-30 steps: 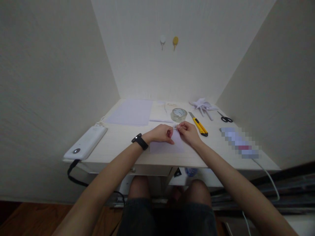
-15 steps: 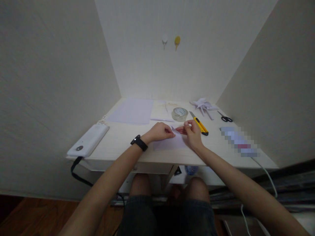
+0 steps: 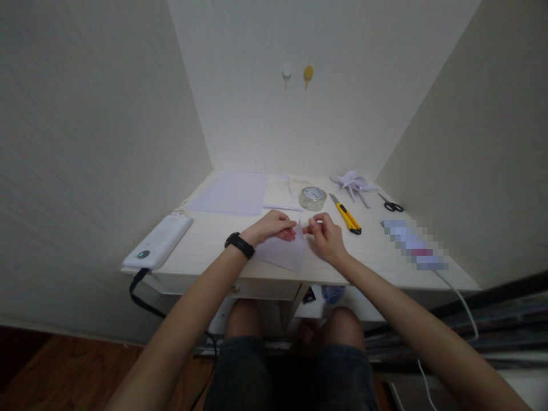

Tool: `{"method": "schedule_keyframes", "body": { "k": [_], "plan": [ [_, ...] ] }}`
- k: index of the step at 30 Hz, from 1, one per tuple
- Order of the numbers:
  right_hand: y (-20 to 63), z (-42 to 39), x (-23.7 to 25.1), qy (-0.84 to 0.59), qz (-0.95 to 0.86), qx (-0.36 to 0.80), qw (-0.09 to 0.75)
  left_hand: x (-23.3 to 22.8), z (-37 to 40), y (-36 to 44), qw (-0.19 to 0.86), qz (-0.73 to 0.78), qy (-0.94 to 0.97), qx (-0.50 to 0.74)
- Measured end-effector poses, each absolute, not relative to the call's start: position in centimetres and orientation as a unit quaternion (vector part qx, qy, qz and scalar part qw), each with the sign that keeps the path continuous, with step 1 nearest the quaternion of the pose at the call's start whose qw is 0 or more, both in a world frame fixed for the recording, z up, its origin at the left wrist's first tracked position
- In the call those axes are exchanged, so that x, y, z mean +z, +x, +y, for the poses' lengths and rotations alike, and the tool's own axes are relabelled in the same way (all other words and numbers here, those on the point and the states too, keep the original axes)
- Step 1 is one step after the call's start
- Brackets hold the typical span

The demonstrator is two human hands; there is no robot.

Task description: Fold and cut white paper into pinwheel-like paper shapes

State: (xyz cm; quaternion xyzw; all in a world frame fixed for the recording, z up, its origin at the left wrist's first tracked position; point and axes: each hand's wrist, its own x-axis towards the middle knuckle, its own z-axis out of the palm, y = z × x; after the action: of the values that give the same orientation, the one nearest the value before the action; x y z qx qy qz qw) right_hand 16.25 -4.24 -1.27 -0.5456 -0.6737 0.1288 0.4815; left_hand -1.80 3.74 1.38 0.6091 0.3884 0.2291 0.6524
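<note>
My left hand (image 3: 280, 226), with a black watch on its wrist, is closed in a pinch at the raised upper part of a white sheet of paper (image 3: 280, 252). The sheet's lower part spreads over the desk towards the front edge. Beside the sheet's upright point, my right hand (image 3: 326, 235) has thumb and forefinger pressed together. A small pale piece shows at those fingertips and looks like part of the paper; where it joins the sheet is hard to make out.
Behind my hands lie a roll of clear tape (image 3: 313, 198), a yellow utility knife (image 3: 346, 214) with its blade out, and a folded paper pinwheel (image 3: 353, 182). Black scissors (image 3: 391, 203) are at right. More paper (image 3: 233, 193) and a white device (image 3: 158, 242) occupy the left.
The sheet has turned and shifted left, its point now standing more upright. My right hand has moved left from beside the knife, and its fingers have curled in. The view has shifted slightly.
</note>
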Motion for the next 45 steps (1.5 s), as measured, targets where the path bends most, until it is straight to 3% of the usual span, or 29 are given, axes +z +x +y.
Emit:
{"method": "schedule_keyframes", "body": {
  "k": [4,9,18,29,36,45],
  "plan": [
    [16.4,-3.9,-1.4,-0.572,-0.659,0.111,0.476,1.5,3.8,-1.6,0.598,0.387,0.645,0.276],
    [16.5,-3.4,-1.6,-0.585,-0.635,0.106,0.493,2.6,3.1,-2.7,0.448,0.353,0.753,0.328],
    [16.5,-3.3,-1.9,-0.539,-0.637,0.181,0.52,3.0,-1.2,-5.1,0.182,0.259,0.939,0.134],
    [16.5,-2.9,-1.9,-0.461,-0.533,0.39,0.593,1.4,-1.0,-4.8,0.162,0.238,0.942,0.172],
    [16.7,-2.5,-2.3,-0.493,-0.562,0.332,0.574,1.9,-1.5,-6.5,0.098,0.321,0.928,0.164],
    [16.9,-2.7,-2.1,-0.552,-0.597,0.231,0.534,3.2,-3.9,-6.7,-0.012,0.269,0.96,0.08]
  ]
}}
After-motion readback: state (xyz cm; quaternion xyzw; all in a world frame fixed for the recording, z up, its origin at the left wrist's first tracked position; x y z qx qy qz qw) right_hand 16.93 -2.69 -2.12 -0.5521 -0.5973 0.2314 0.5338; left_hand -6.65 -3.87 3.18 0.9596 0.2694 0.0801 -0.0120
